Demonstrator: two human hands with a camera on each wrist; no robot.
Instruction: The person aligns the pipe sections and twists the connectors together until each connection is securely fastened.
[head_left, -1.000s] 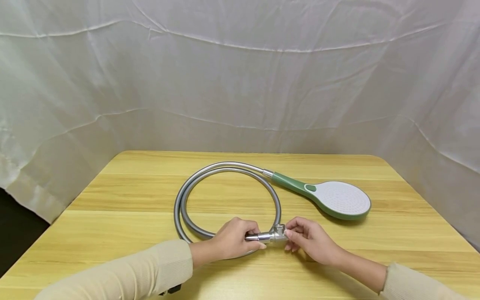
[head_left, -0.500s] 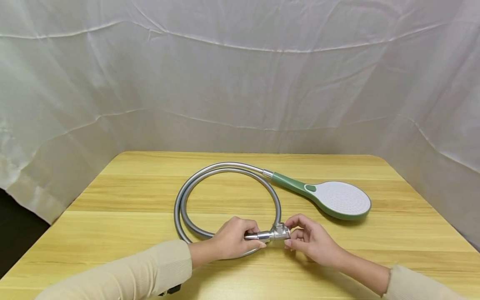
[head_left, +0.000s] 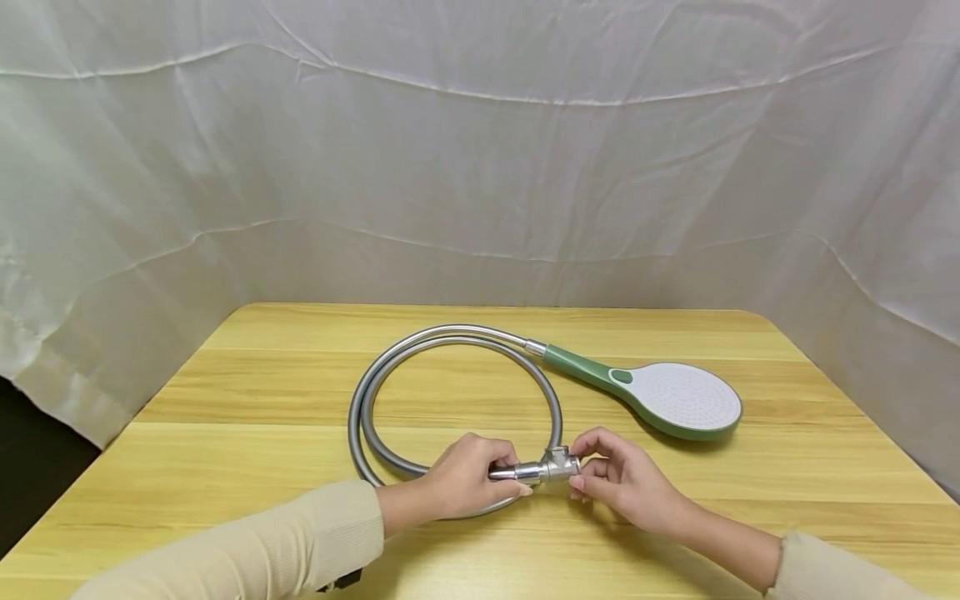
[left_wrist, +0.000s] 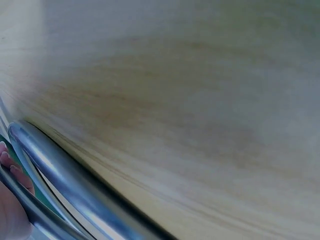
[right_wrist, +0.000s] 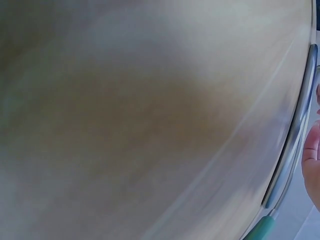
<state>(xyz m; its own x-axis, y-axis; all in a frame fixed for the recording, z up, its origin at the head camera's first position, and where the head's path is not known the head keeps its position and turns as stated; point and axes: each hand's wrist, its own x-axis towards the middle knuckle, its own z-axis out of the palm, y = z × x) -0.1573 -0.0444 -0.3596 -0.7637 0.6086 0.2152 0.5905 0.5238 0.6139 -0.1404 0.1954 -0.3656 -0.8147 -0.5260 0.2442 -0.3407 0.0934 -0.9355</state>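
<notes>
In the head view my left hand grips the chrome end of a grey shower hose, thumb toward me. That end joins a silver metal tee fitting with a short branch pointing up. My right hand is at the fitting's right end, pinching it with index finger above and thumb below. The hose lies in a double loop and runs to a green shower head with a white spray face, lying face up. At the lower left of the left wrist view, hose passes beside my fingers.
All of it rests on a light wooden table. A pale cloth curtain hangs behind the table and along both sides. The shower head lies behind my right hand, to the right of the loop.
My right thumb has moved down and the index finger has spread up around the fitting's end, baring more of it. The left hand and hose stay nearly still.
</notes>
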